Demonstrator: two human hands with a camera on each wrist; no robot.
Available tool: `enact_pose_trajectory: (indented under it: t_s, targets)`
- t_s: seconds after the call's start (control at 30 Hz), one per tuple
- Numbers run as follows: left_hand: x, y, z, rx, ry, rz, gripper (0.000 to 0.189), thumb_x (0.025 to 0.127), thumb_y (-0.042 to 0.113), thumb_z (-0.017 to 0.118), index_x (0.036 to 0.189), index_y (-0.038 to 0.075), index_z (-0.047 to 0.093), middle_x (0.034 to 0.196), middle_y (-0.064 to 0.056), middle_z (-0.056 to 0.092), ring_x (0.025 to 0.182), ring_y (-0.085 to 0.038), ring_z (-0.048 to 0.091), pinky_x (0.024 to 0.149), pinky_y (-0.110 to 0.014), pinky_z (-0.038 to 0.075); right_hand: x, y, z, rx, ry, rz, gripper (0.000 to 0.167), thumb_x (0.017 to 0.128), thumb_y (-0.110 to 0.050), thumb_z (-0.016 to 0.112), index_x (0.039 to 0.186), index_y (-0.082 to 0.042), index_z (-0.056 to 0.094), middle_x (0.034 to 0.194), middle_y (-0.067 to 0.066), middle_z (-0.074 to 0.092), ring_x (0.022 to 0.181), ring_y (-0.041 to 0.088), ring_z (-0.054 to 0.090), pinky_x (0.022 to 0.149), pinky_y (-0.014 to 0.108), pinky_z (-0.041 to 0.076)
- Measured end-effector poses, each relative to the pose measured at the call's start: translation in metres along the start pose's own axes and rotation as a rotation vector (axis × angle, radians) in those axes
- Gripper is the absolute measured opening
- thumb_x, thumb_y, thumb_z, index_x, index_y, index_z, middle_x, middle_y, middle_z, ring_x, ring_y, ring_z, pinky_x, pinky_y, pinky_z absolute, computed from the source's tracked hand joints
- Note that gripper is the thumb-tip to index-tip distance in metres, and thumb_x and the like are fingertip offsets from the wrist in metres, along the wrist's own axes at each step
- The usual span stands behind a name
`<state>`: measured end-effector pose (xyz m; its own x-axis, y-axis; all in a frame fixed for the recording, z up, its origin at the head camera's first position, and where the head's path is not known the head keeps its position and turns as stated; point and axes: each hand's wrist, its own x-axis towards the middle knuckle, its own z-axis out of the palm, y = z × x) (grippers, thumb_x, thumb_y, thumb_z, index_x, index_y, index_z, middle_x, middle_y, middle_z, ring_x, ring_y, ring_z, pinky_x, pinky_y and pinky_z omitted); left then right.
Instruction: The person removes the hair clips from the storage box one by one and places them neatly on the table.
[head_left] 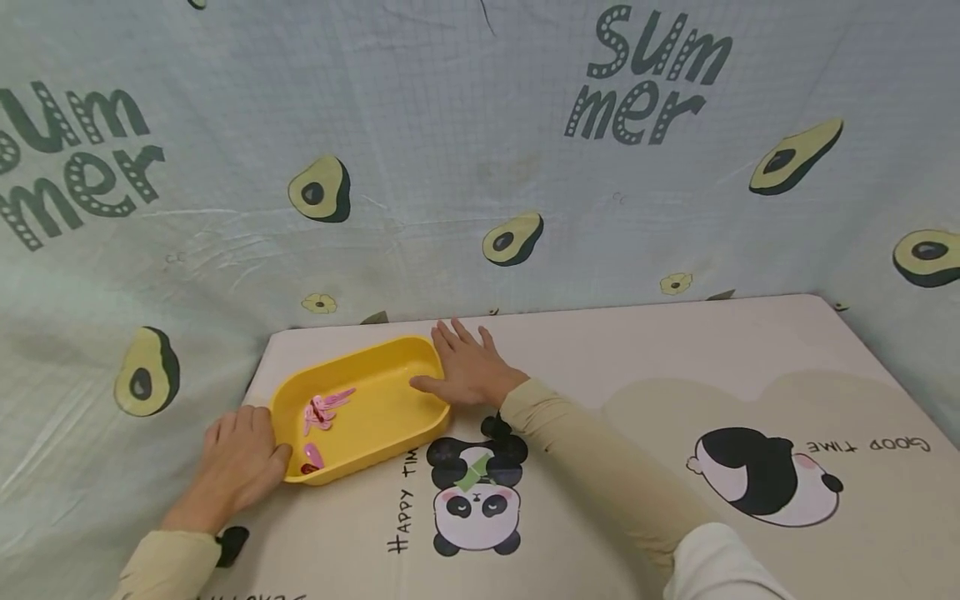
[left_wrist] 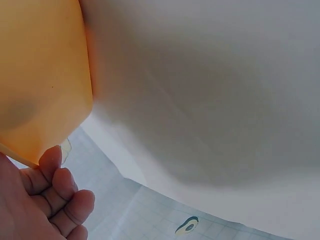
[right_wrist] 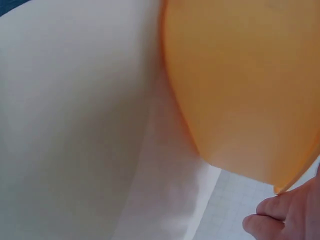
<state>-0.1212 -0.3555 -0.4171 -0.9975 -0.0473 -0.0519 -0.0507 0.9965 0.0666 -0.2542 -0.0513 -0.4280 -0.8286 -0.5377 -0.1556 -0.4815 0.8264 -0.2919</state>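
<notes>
A yellow plastic tray (head_left: 375,408) sits slantwise at the table's far left. My left hand (head_left: 243,454) grips its left end, the thumb at the rim and the fingers outside; in the left wrist view the left fingers (left_wrist: 72,200) curl by the tray's corner. My right hand (head_left: 472,371) lies against the right end with its fingers spread and fairly straight outside the rim, the thumb reaching over the inside. Inside, toward the left, a small pile of thin pink pieces (head_left: 324,410) lies with a dark red bit among them. Nearer the front-left corner is a pink oval piece (head_left: 313,456) beside a dark red one (head_left: 308,468).
The white table (head_left: 600,517) carries printed pandas and lettering. Behind it and at the left hangs a pale cloth (head_left: 420,150) with avocado prints, close to the table's back edge.
</notes>
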Motion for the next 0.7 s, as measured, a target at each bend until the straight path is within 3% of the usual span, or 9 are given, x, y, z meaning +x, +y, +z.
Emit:
enact_pose_trajectory:
  t_s: [0.17, 0.33, 0.5, 0.7]
  targets:
    - [0.0, 0.0, 0.0, -0.004, -0.012, 0.002, 0.033, 0.091, 0.017, 0.051, 0.107, -0.011, 0.044, 0.093, -0.02, 0.042, 0.094, -0.04, 0.039, 0.095, -0.063, 0.033, -0.003, -0.002, 0.003, -0.058, 0.023, 0.006, 0.089, 0.096, -0.059, 0.044, 0.166, -0.011, 0.018, 0.175, 0.006, 0.018, 0.165, 0.026, 0.012, 0.131, 0.058, 0.009]
    - [-0.001, 0.001, 0.001, -0.009, -0.025, -0.001, 0.034, 0.091, 0.017, 0.051, 0.108, -0.012, 0.044, 0.093, -0.02, 0.042, 0.095, -0.041, 0.039, 0.099, -0.066, 0.031, -0.008, -0.005, 0.005, -0.101, 0.035, 0.012, 0.081, 0.096, -0.051, 0.044, 0.162, -0.009, 0.028, 0.171, 0.008, 0.03, 0.163, 0.028, 0.02, 0.131, 0.057, 0.011]
    - [0.0, 0.004, 0.002, -0.002, -0.026, 0.006, 0.035, 0.091, 0.017, 0.051, 0.109, -0.012, 0.045, 0.094, -0.021, 0.043, 0.097, -0.043, 0.039, 0.102, -0.068, 0.028, -0.014, -0.003, 0.009, -0.159, 0.068, 0.0, 0.068, 0.096, -0.047, 0.043, 0.152, -0.009, 0.042, 0.156, 0.008, 0.047, 0.153, 0.028, 0.035, 0.129, 0.058, 0.018]
    - [0.002, 0.01, 0.002, -0.007, 0.004, 0.041, 0.031, 0.091, 0.017, 0.051, 0.106, -0.01, 0.045, 0.093, -0.02, 0.042, 0.097, -0.042, 0.039, 0.1, -0.068, 0.03, -0.019, 0.005, 0.007, -0.197, 0.094, -0.005, 0.062, 0.097, -0.046, 0.042, 0.146, -0.008, 0.046, 0.142, 0.008, 0.053, 0.14, 0.029, 0.043, 0.126, 0.057, 0.023]
